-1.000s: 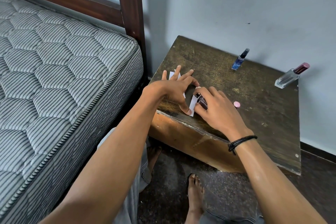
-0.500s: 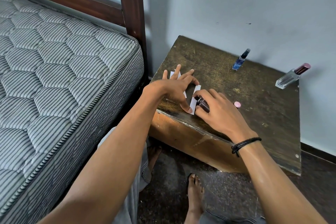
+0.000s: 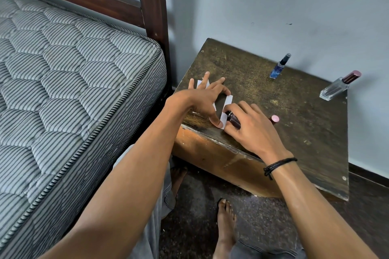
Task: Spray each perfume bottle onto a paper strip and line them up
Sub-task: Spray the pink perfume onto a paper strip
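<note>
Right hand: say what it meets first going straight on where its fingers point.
Probably the white paper strip, just ahead of the small dark bottle the right hand grips; the left hand lies beyond.

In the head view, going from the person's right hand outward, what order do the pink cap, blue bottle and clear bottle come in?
1. Pink cap, just beyond the right hand, which grips the dark bottle.
2. Blue bottle, farther back, toward the middle.
3. Clear bottle, farthest, off to the right.
</note>
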Motion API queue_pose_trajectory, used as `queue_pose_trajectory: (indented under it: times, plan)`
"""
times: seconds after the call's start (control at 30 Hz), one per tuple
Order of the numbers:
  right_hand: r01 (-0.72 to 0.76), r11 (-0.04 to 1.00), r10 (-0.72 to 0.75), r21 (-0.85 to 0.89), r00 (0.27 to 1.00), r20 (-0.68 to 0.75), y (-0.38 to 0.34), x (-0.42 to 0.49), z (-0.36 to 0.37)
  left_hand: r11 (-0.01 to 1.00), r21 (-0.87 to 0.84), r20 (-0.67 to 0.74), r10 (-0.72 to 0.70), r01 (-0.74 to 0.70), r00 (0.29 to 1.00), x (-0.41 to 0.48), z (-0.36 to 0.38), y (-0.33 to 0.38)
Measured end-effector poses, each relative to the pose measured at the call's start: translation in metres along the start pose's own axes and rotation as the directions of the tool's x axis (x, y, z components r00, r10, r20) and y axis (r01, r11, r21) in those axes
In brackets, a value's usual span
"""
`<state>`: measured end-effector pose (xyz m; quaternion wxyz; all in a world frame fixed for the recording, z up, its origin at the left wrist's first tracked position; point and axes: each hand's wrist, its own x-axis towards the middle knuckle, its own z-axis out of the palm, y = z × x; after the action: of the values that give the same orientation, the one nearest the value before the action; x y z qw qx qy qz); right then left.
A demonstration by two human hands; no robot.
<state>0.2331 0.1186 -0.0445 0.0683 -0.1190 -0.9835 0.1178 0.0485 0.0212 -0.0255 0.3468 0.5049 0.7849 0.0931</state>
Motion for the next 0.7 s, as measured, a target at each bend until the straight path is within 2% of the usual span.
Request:
queue_pose_trajectory:
  times: [0.13, 0.33, 0.43, 0.5, 0.53, 0.6, 0.63, 0.7]
  plan:
    - [-0.002, 1.0, 0.002, 0.018, 1.0, 0.006, 0.001, 0.0, -0.002, 1.0, -0.002, 0.001, 0.0, 0.0, 1.0, 0.0, 0.0, 0.0]
    - [-0.042, 0.996, 0.035, 0.073, 0.995, 0.097, 0.004, -0.001, -0.011, 1.0, 0.003, 0.005, 0.006, -0.006, 1.0, 0.001, -0.001, -0.001]
    - [-0.187, 0.935, 0.162, 0.303, 0.981, 0.107, 0.005, 0.002, -0.017, 1.0, 0.007, 0.004, 0.007, -0.007, 1.0, 0.001, -0.001, -0.002]
    - [-0.322, 0.764, 0.293, 0.559, 0.945, 0.144, 0.003, 0.006, -0.024, 1.0, 0.011, 0.0, 0.006, -0.006, 1.0, 0.002, -0.001, -0.002]
    - [-0.37, 0.613, 0.343, 0.698, 0.92, 0.187, 0.0, 0.008, -0.028, 1.0, 0.012, -0.002, 0.006, -0.006, 1.0, 0.002, -0.001, -0.002]
    - [-0.404, 0.198, 0.361, 0.893, 0.877, 0.317, -0.002, 0.01, -0.037, 1.0, 0.015, -0.004, 0.006, -0.006, 1.0, 0.003, -0.001, -0.002]
    - [-0.388, 0.008, 0.33, 0.922, 0.871, 0.364, -0.002, 0.01, -0.04, 1.0, 0.017, -0.005, 0.006, -0.006, 1.0, 0.003, -0.001, -0.002]
    - [-0.339, -0.252, 0.263, 0.906, 0.877, 0.401, -0.001, 0.008, -0.045, 1.0, 0.019, -0.006, 0.005, -0.005, 1.0, 0.003, -0.001, -0.002]
